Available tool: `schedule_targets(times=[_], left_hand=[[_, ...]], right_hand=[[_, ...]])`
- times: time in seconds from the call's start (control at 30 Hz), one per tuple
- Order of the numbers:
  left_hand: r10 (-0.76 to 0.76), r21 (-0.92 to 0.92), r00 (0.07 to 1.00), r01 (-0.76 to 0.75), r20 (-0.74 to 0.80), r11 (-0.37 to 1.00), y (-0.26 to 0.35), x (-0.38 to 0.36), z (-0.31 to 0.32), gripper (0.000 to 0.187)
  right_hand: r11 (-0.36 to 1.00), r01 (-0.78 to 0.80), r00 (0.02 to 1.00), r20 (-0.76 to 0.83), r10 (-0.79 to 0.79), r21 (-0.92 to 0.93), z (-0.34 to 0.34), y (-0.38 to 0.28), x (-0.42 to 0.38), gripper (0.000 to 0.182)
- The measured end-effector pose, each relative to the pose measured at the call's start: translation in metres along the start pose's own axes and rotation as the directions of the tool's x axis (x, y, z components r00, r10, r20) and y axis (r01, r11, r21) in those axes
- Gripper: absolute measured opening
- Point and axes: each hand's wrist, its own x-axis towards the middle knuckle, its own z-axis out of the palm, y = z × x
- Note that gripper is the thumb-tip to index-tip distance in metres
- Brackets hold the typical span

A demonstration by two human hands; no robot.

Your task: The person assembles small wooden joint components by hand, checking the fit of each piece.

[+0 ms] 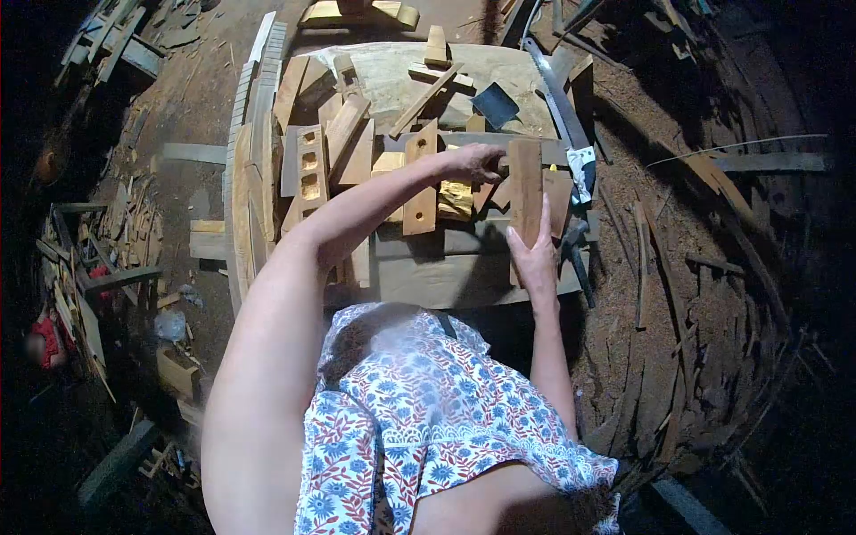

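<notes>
Running this remotely: my right hand (535, 260) grips the board (526, 192) by its near end, thumb and finger astride, probably for steadiness, over the bench's (401, 278) right side. Left hand's (474, 162) fingers curl beside it; can't tell around what.

- Plain brown: the wooden block (526, 192), right of centre
- Blue flowers and red leaves on white: the clothing (428, 401), lower centre
- Dark blue-grey: the square plate (496, 105), upper centre
- White: the saw handle (581, 174), upper right
- Yellow: the rough wood piece (456, 202), centre
</notes>
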Motion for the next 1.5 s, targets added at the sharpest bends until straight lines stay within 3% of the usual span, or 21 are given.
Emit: schedule_targets(times=[0.13,0.2,0.3,0.37,0.4,0.47,0.5,0.57,0.63,0.67,0.9,1.07,1.13,1.17,1.2,1.23,1.27,1.37,1.43,1.47,1.5], left_hand=[[0.033,0.141,0.999,-0.027,-0.041,0.99,-0.002,-0.001,0.0,0.036],[0.07,0.201,0.995,-0.053,-0.077,0.978,0.0,-0.004,-0.003,0.033],[0.161,0.121,0.89,-0.12,-0.426,0.985,0.003,-0.028,-0.019,0.034],[0.181,-0.25,0.791,-0.388,-0.585,0.887,-0.014,-0.031,-0.023,0.036],[0.183,-0.249,0.791,-0.389,-0.584,0.887,-0.003,-0.04,-0.025,0.036],[0.174,-0.046,0.709,-0.279,-0.683,0.959,0.021,-0.065,-0.025,0.037],[0.174,-0.045,0.707,-0.28,-0.685,0.959,0.028,-0.073,-0.024,0.037],[0.048,-0.013,0.729,-0.078,-0.683,0.997,0.037,-0.087,-0.024,0.036],[0.113,0.007,0.704,-0.151,-0.701,0.988,0.015,-0.087,-0.02,0.037],[0.133,0.008,0.71,-0.177,-0.691,0.984,0.01,-0.087,-0.02,0.037],[0.095,0.045,0.751,-0.087,-0.654,0.995,0.001,-0.096,-0.016,0.047],[0.084,0.068,0.759,-0.053,-0.646,0.996,0.023,-0.115,-0.008,0.049],[0.109,0.079,0.759,-0.076,-0.642,0.994,0.017,-0.115,-0.005,0.049],[0.163,0.071,0.727,-0.156,-0.667,0.985,0.012,-0.113,-0.004,0.044],[0.211,0.062,0.691,-0.234,-0.691,0.97,0.007,-0.112,-0.002,0.04],[0.211,0.062,0.688,-0.235,-0.694,0.97,0.002,-0.113,0.0,0.04],[0.187,0.029,0.693,-0.233,-0.696,0.972,0.012,-0.118,0.002,0.038],[0.136,-0.004,0.7,-0.195,-0.701,0.981,0.01,-0.12,-0.003,0.029],[0.143,0.055,0.696,-0.148,-0.704,0.987,0.015,-0.124,0.0,0.026],[0.189,0.113,0.666,-0.157,-0.721,0.981,0.021,-0.126,0.001,0.027],[0.189,0.112,0.671,-0.157,-0.717,0.981,0.027,-0.129,0.002,0.027]], right_hand=[[0.996,-0.088,0.994,0.067,0.088,-0.01,-0.003,-0.005,-0.006,0.078],[0.992,0.111,0.989,-0.107,-0.104,0.061,-0.004,0.003,-0.009,0.081],[0.978,0.05,0.972,-0.235,-0.002,0.201,-0.017,0.005,-0.014,0.08],[0.956,0.075,0.958,-0.286,0.01,0.283,-0.024,0.007,-0.015,0.075],[0.958,0.087,0.956,-0.295,-0.003,0.272,-0.028,0.003,-0.016,0.075],[0.961,0.101,0.954,-0.3,-0.02,0.257,-0.03,0.002,-0.016,0.075],[0.965,0.098,0.955,-0.297,-0.022,0.243,-0.028,0.004,-0.017,0.077],[0.969,0.095,0.956,-0.292,-0.025,0.227,-0.024,0.004,-0.019,0.08],[0.99,0.072,0.966,-0.257,-0.039,0.118,-0.017,0.001,-0.023,0.08],[0.984,0.175,0.941,-0.293,-0.172,-0.018,-0.012,0.004,-0.02,0.08],[0.984,0.069,0.986,-0.16,-0.042,0.167,-0.006,-0.029,-0.03,0.076],[0.958,0.251,0.939,-0.276,-0.205,0.142,0.0,-0.053,-0.029,0.072],[0.88,0.415,0.768,-0.431,-0.474,-0.229,0.011,-0.058,-0.028,0.071],[0.878,0.419,0.765,-0.431,-0.478,-0.23,0.016,-0.064,-0.025,0.071],[0.94,0.341,0.908,-0.254,-0.332,-0.008,0.02,-0.071,-0.022,0.072],[0.962,0.2,0.98,-0.028,-0.198,0.186,0.023,-0.076,-0.017,0.075],[0.928,0.32,0.946,0.005,-0.325,-0.192,0.028,-0.076,-0.006,0.08],[0.903,0.355,0.932,0.165,-0.322,-0.241,0.018,-0.088,-0.003,0.084],[0.784,0.611,0.772,-0.137,-0.621,-0.111,0.021,-0.087,0.001,0.083],[0.866,0.48,0.862,-0.107,-0.496,-0.143,0.014,-0.109,-0.004,0.082],[0.839,0.538,0.819,-0.189,-0.542,-0.075,0.017,-0.109,-0.002,0.08]])
